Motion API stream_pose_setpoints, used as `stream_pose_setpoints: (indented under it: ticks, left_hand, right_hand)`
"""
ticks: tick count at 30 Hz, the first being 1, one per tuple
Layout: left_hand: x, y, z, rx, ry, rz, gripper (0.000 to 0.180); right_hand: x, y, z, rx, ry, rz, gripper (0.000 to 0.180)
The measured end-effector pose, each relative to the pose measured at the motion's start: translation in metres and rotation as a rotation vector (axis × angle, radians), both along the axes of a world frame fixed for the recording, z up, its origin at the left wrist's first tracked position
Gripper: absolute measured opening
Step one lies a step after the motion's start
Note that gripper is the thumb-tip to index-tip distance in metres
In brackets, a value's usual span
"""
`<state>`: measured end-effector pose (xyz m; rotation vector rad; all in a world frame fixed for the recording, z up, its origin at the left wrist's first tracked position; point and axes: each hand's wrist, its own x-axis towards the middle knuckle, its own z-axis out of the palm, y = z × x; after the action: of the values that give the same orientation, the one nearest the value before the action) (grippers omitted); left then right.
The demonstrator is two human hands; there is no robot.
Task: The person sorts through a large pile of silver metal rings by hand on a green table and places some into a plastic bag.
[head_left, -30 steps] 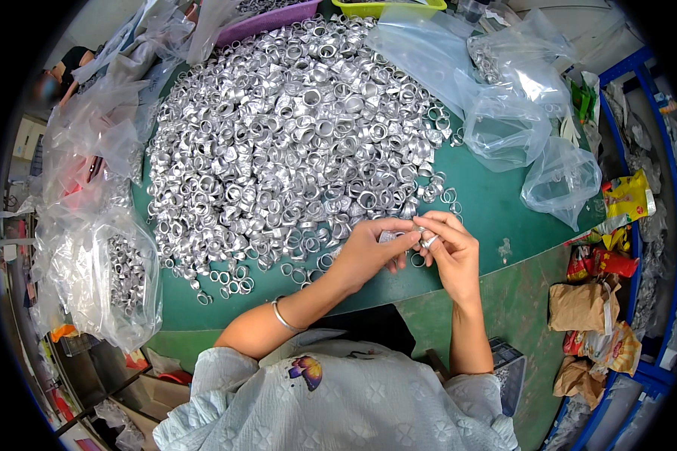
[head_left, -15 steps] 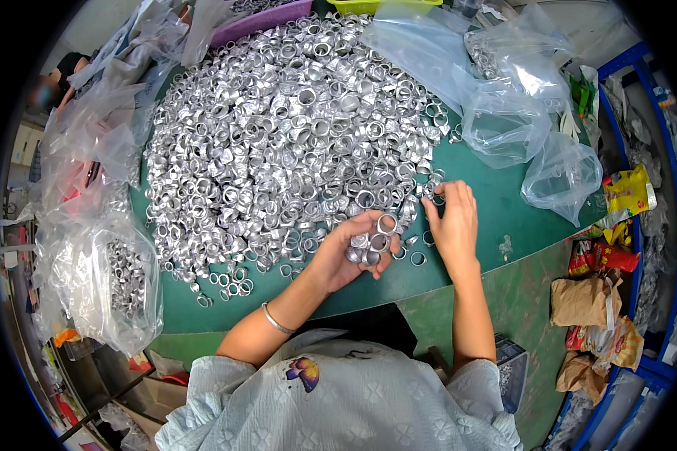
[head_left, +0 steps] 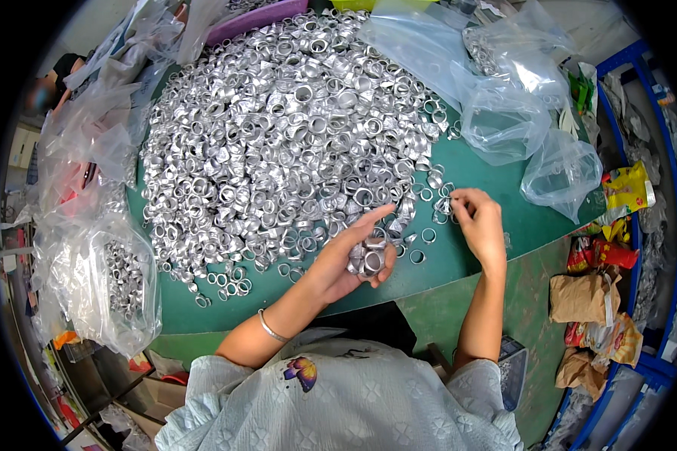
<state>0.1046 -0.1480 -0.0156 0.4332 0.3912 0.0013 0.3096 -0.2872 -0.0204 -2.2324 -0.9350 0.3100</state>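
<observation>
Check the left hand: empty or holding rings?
Holding. The left hand lies palm up, cupping a small cluster of silver rings; the right hand pinches one ring by the pile.

We see a heap of rings in bright, shiny silver metal, their smooth faces catching the light. The few rings cupped in our left hand have the same polished gleam. The worktop under them is a matt green, smooth sheet. Far right, clear plastic bags look thin, glossy and crumpled; a like bag at near left holds more metal rings. A thin shiny metal bangle circles our left wrist.
</observation>
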Motion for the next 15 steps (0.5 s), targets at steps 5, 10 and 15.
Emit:
stream_pose_setpoints:
  ticks: [5, 10, 15]
  left_hand:
    - [-0.003, -0.002, -0.011, -0.146, -0.014, -0.020, 0.040]
    - [0.000, -0.004, 0.003, -0.164, 0.015, 0.002, 0.036]
    - [-0.004, -0.007, -0.013, -0.116, 0.101, 0.060, 0.030]
  right_hand:
    - [-0.001, 0.027, -0.004, 0.150, -0.414, -0.016, 0.011]
    - [-0.001, 0.033, -0.010, 0.279, -0.215, -0.115, 0.009]
    - [-0.006, 0.022, -0.011, 0.194, -0.246, -0.131, 0.009]
